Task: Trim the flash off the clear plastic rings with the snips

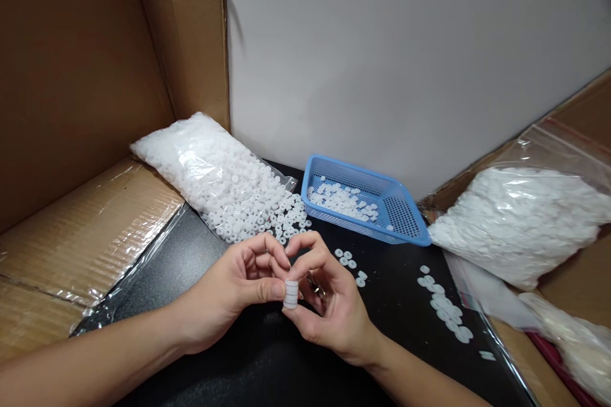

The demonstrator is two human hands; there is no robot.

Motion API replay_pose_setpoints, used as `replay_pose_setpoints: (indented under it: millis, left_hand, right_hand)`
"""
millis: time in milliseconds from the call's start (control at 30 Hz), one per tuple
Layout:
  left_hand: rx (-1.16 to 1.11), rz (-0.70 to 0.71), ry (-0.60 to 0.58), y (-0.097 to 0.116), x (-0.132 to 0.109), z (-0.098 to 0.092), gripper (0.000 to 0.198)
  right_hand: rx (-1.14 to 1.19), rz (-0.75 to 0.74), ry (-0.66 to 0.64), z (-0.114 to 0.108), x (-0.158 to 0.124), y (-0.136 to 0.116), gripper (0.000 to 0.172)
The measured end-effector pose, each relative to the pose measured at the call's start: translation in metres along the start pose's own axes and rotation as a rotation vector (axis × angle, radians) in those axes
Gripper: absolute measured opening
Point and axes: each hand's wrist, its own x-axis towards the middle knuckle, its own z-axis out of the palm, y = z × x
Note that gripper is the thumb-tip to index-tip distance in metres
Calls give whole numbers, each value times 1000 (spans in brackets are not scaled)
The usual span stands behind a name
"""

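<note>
My right hand [329, 305] pinches the ends of a short, near-upright stack of white plastic rings [291, 294] at its nine o'clock, while my left hand [241, 283], grip unclear, thumbs it at three o'clock.

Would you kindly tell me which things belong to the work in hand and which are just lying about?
Seemingly in use:
white stack, between left hand and right hand
left bag of rings
blue basket
loose white discs
large right bag

Probably just lying about:
cardboard
lower-right bag
</note>
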Motion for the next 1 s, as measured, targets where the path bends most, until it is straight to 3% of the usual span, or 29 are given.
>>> replay_pose_setpoints:
  millis: [433, 1000]
  left_hand:
    - [-130, 4, -57, -1, 1, 1, 22]
    - [-124, -19, -113, -1, -1, 0, 24]
  right_hand:
    - [69, 16, -18, -2, -1, -1, 26]
    - [76, 2, -24, -5, -2, 2, 30]
